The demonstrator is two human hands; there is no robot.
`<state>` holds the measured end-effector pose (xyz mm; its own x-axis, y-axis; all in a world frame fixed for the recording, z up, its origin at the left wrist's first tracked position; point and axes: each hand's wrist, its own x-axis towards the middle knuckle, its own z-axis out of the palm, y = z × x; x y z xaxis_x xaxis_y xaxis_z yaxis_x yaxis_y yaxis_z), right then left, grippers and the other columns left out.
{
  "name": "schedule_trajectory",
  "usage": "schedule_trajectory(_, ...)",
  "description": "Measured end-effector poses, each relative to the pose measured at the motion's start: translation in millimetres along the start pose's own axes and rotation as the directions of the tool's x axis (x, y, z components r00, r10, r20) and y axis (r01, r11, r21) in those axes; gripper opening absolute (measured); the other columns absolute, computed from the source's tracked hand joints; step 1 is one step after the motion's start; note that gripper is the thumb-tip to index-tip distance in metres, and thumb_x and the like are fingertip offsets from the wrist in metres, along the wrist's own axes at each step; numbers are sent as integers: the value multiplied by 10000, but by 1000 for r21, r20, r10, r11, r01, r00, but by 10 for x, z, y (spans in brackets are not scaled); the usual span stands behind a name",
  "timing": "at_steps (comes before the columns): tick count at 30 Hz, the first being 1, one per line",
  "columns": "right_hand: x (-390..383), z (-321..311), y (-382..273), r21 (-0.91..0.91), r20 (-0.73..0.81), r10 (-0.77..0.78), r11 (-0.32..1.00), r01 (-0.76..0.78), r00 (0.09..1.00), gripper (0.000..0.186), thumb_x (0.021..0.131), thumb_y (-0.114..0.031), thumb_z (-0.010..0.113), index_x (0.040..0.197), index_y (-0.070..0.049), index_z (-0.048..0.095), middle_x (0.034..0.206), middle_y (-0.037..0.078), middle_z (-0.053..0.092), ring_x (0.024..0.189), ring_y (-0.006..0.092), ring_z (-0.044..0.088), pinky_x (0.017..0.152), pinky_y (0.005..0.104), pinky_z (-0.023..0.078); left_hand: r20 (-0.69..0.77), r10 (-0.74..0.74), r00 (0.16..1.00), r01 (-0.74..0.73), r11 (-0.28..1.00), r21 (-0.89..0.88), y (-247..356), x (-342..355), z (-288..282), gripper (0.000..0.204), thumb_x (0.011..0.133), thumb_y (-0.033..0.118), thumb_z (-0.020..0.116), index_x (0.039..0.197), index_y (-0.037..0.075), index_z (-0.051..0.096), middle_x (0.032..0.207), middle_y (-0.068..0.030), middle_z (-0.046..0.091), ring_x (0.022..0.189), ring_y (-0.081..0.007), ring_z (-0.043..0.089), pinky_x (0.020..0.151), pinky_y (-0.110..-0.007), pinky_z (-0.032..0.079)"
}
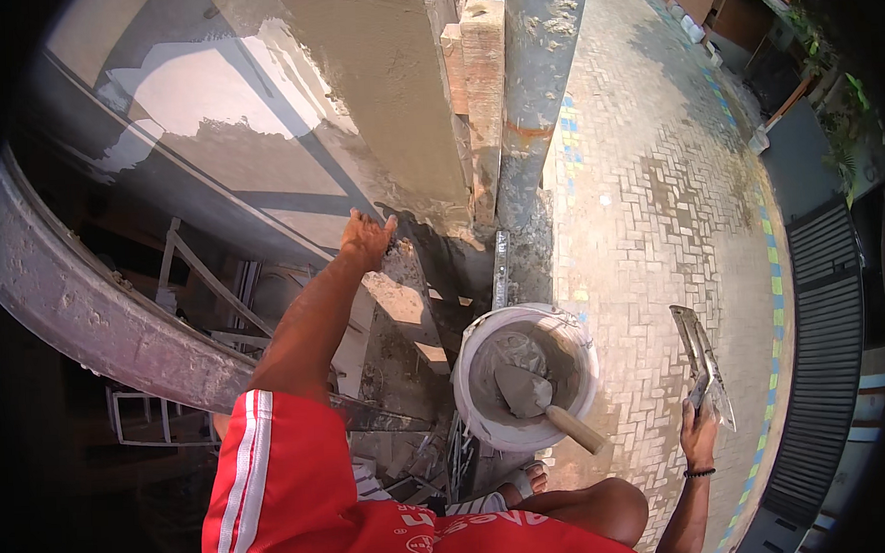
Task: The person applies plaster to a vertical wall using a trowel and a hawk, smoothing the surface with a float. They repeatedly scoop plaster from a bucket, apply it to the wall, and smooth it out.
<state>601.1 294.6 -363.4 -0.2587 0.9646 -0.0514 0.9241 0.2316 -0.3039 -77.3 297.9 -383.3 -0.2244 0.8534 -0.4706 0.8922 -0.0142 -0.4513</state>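
Observation:
My left hand reaches forward with its fingers apart, at the lower edge of the plastered wall; whether it touches the surface I cannot tell exactly. My right hand grips a flat metal plastering float, held out at the right over the paving. A white bucket stands between my hands, with grey mortar and a pointed trowel in it, the wooden handle leaning over the rim.
A curved, mortar-smeared beam runs at my left above a dark space with metal frames. A grey post and brick column rise ahead. Far below at the right lie a paved lane and a dark gate.

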Motion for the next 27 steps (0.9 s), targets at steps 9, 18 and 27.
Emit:
schedule_trajectory(9,6,62,-103,77,-37,34,997,-31,999,402,916,-253,527,1117,95,540,1038,358,562,1000,535,499,892,526,400,122,78,989,-27,928,-372,-306,-410,556,797,725,317,717,1369,70,318,1240,-192,559,1200,-343,514,998,-409,414)
schedule_trajectory(18,167,172,-101,143,-16,-48,989,49,999,453,880,-226,552,1205,86,500,1201,342,509,1135,501,455,989,524,351,208,-20,978,109,899,-425,-295,-646,726,772,719,341,722,1339,62,358,1155,-214,604,1103,-387,561,956,-452,433)
schedule_trajectory(27,302,78,-182,206,57,19,978,-31,998,471,904,-275,549,1187,100,520,1170,351,527,1119,509,467,992,506,357,387,-276,880,456,717,-526,-73,-1032,601,845,694,372,734,1328,-35,349,1170,-290,580,1125,-391,558,958,-448,453)
